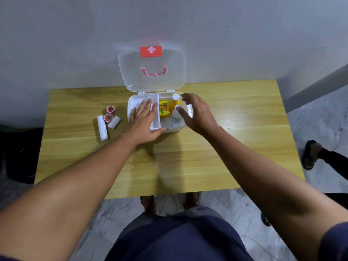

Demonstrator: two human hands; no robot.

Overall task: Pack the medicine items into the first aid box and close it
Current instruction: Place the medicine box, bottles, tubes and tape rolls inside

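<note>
The white first aid box (175, 128) stands open on the wooden table, its clear lid (131, 72) with a red cross tilted back against the wall. Inside it are a yellow packet (164, 108), a yellow bottle (175, 102) with a white cap and a white bottle (176, 115). My left hand (144, 121) lies flat, fingers spread, on the white inner tray (155, 125) in the box's left half. My right hand (197, 112) hovers open just right of the two bottles, holding nothing. Left of the box lie two white bandage rolls (102, 128) (114, 122) and two red tape rolls (111, 109) (108, 117).
The table (226, 140) stands against a grey wall. Another person's sandalled foot (311, 154) is on the marble floor at the right. A dark object sits on the floor at the left. My own legs and feet are below the table's near edge.
</note>
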